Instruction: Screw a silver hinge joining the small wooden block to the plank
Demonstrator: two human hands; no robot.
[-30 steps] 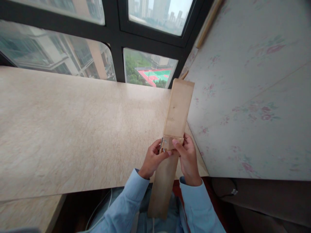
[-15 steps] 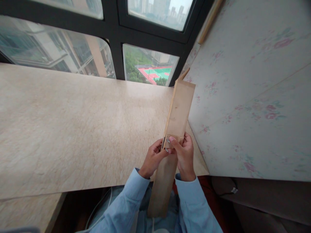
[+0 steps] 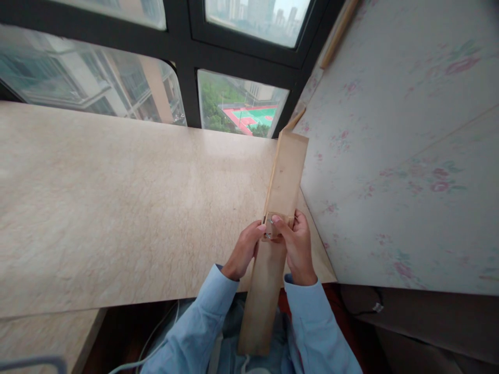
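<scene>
A long, narrow wooden board (image 3: pixel 284 176) runs from my lap up over the counter's edge, tilted away from me. A small wooden block (image 3: pixel 273 228) with metal screws or pins in it sits against the board's middle. My left hand (image 3: pixel 245 250) pinches the block's left side with thumb and fingertips closed. From the right, my right hand (image 3: pixel 298 245) wraps round the board, its thumb pressed on the block. Both sleeves are light blue.
A wide beige marble-look counter (image 3: pixel 117 208) spreads to the left. Dark-framed windows (image 3: pixel 187 62) stand behind it. A floral-papered wall (image 3: pixel 390 156) rises close on the right. A white cable (image 3: pixel 156 348) hangs below the counter edge.
The board has tipped slightly left and my left fingers have slid up along the small block. Both hands stay at the block.
</scene>
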